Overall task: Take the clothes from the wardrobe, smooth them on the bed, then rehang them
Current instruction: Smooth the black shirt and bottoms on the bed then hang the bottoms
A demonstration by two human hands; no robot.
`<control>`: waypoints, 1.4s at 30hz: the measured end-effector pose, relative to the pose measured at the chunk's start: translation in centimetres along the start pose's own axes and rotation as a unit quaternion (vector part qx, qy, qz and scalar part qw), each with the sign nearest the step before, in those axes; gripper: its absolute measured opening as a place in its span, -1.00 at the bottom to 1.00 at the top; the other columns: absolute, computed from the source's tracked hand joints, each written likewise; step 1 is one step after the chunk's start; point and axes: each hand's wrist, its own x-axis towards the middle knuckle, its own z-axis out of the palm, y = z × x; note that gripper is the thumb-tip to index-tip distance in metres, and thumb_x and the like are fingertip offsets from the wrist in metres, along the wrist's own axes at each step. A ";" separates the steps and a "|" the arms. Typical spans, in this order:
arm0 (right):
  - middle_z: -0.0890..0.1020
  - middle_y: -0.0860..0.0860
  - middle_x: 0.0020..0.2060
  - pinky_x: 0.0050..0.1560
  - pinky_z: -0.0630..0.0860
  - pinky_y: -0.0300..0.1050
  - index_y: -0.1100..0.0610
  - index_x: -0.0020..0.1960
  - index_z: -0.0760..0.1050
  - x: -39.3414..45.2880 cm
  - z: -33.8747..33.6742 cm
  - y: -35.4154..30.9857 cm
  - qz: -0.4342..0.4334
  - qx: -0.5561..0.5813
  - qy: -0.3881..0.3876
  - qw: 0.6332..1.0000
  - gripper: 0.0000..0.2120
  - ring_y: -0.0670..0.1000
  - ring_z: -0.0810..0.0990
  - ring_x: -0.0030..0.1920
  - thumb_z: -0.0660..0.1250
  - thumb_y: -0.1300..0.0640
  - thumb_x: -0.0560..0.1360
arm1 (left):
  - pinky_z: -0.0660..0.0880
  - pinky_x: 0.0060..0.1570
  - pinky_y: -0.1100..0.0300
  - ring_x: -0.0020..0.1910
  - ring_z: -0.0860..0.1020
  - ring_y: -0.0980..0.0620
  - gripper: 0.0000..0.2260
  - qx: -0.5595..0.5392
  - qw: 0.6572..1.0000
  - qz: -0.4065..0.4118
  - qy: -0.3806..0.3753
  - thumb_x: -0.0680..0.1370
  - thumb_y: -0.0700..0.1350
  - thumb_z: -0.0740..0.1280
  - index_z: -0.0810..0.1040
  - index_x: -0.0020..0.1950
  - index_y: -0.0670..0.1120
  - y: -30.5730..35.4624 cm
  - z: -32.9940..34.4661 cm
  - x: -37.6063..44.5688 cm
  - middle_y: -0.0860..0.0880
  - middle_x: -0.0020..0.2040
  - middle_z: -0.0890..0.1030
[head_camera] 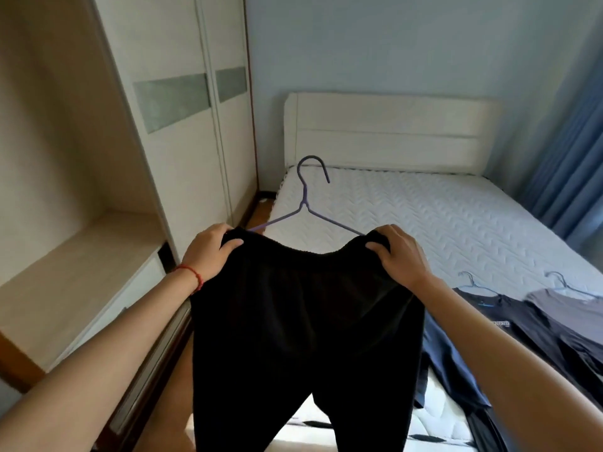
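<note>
At far left, the open wardrobe (75,177), pale wood inside, with a bare shelf (81,265) low down and closed white doors (195,125) with grey-green panels further in. Next, the left hand (208,251), a red string (192,275) around the wrist, fingers curled over the left end of the waistband of the black trousers (303,321) and gripping it, thumb on the near side of the cloth. Held up in the air between both hands, these trousers, in front of the bed, the two legs hanging down and parting near the bottom edge of the view. Above the waistband, a purple hanger (308,203), hook upward, its two arms running down into the cloth at each hand; whether the fingers also hold the wire, cannot tell. Then the right hand (399,252), gripping the right end of the waistband in the same way, fingers folded over the top edge. Behind, the bed (440,216) with white quilted mattress and white headboard (391,132) against a pale blue wall. On the near right part of the mattress, a dark shirt (496,318) flat on its hanger, and just beside it a grey shirt (564,308), also on a hanger. At far right, blue curtains (571,158).
</note>
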 end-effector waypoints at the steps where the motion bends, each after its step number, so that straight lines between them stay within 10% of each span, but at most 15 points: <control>1: 0.56 0.06 0.08 -0.01 0.36 -0.15 0.13 0.14 0.49 1.1 0.6 0.5 0.008 -0.001 0.002 1.000 -0.75 0.09 0.54 0.07 0.23 0.03 0.54 | 0.40 0.03 0.12 0.10 0.52 -0.18 -0.73 -0.002 1.000 0.005 -0.007 0.53 -0.09 0.27 0.49 0.14 -0.24 -0.3 0.8 1.7 -0.20 0.11 0.57; 21: 0.52 0.10 0.12 0.09 0.35 -0.13 0.16 0.18 0.46 26.1 13.1 19.8 0.093 0.018 -0.007 0.995 -0.74 0.10 0.48 0.14 0.21 0.08 0.54 | 0.41 0.15 0.02 0.14 0.49 -0.19 -0.72 0.005 1.000 -0.014 -0.004 0.55 -0.14 0.22 0.47 0.23 -0.19 -1.8 22.1 29.5 -0.21 0.15 0.52; 31: 0.51 0.10 0.12 -0.02 0.35 -0.08 0.16 0.20 0.44 21.9 29.6 29.2 0.168 0.005 -0.119 0.979 -0.72 0.13 0.45 0.17 0.25 0.10 0.52 | 0.45 0.09 -0.05 0.06 0.55 -0.23 -0.78 0.092 0.984 -0.071 -0.135 0.51 -0.14 0.28 0.53 0.11 -0.19 -12.6 38.3 27.0 -0.20 0.06 0.61; 42: 0.37 0.12 0.36 0.35 0.25 0.01 0.15 0.39 0.27 11.9 38.5 32.1 0.317 0.009 -0.148 0.937 -0.55 0.12 0.30 0.38 0.24 0.16 0.53 | 0.35 0.25 -0.09 0.27 0.39 -0.24 -0.65 0.039 0.959 -0.183 -0.213 0.50 -0.14 0.29 0.42 0.27 -0.19 -17.1 48.9 17.0 -0.25 0.26 0.46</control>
